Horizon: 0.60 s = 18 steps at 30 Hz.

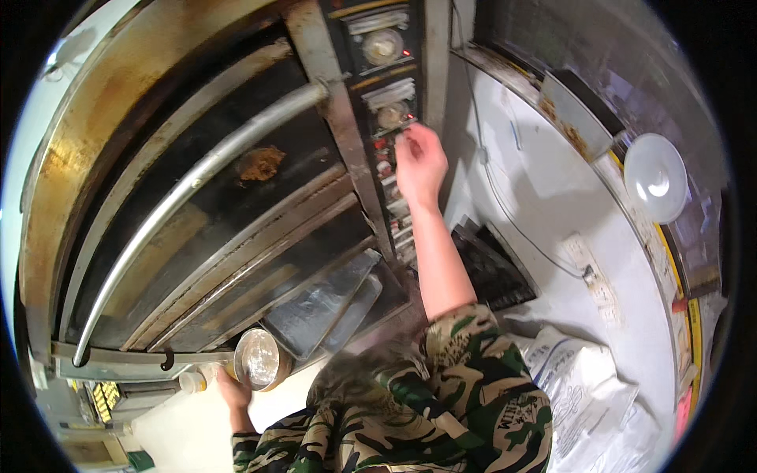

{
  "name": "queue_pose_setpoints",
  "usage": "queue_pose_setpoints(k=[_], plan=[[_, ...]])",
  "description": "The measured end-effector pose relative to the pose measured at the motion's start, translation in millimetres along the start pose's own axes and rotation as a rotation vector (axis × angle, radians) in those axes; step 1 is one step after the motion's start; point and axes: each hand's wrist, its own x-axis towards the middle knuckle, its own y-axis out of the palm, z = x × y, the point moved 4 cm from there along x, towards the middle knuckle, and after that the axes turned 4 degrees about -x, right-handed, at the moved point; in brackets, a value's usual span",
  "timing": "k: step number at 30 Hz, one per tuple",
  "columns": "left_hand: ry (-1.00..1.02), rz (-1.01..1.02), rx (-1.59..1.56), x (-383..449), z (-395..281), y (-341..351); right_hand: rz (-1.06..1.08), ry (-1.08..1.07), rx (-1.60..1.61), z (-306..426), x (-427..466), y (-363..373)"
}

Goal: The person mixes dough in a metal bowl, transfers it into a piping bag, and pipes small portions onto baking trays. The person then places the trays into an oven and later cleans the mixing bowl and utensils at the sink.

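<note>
My right hand (421, 159) is raised at the control panel (384, 112) of a large metal oven, its fingers curled beside the lower of two round dials. Whether the fingertips touch the panel cannot be told. At the lower left, my left hand (233, 390) is beside a round metal tin (258, 359); its fingers are partly hidden, so a grip on the tin cannot be made out. A long steel handle bar (195, 180) crosses the dark oven door (266, 148), which has a brown stain.
Metal trays (319, 307) lean below the oven door. White sacks (573, 384) lie at the lower right. A cable (502, 207) runs along the white wall to a socket strip (591, 272). A white bowl (656, 177) and a metal box (576, 118) stand on the right ledge.
</note>
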Motion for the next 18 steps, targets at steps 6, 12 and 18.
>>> queue_pose_setpoints(k=[6,12,18], plan=[[-0.695,0.692,-0.125,-240.3,203.2,152.6,0.339,0.236,-0.066,-102.0,-158.9,-15.6],[-1.052,0.439,-0.173,-375.3,270.6,141.6,0.894,0.51,-0.412,-176.8,-349.5,-113.5],[-1.346,0.31,-0.563,-423.1,233.4,170.9,1.399,0.615,-0.529,-88.3,-449.2,-46.8]])
